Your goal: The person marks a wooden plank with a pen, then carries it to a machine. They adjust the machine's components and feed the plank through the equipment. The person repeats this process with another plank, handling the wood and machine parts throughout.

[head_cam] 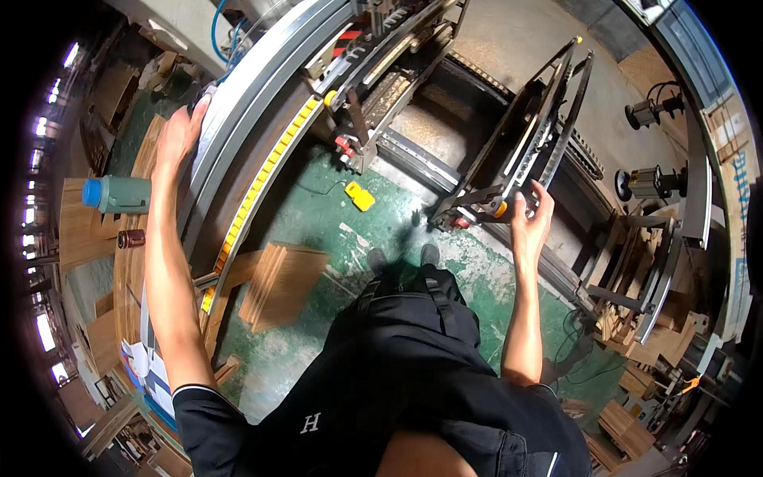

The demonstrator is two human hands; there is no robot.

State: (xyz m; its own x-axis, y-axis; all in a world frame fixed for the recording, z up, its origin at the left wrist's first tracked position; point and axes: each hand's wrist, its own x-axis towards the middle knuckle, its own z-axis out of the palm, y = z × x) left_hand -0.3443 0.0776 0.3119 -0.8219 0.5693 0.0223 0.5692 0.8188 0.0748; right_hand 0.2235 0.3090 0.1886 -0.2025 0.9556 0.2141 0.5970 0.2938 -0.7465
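On the left, my left hand [180, 132] rests at the outer edge of a long grey metal machine beam [256, 83]. A small black part [194, 106] shows by its thumb; the other fingers are hidden, so I cannot tell whether they grip it. My right hand [532, 223] is raised with thumb and fingers apart and curved, nothing visible between them. It is beside the near end of a metal support rail [530, 146], close to a yellow round cap [500, 209]. Whether the fingertips touch the rail is unclear.
A yellow foot pedal [359, 197] with a cable lies on the green floor [298, 220]. Stacked wooden boards [286, 286] stand left of my feet. A green bottle with a blue cap [125, 194] is beyond my left forearm. Wood offcuts [635, 304] fill a rack at right.
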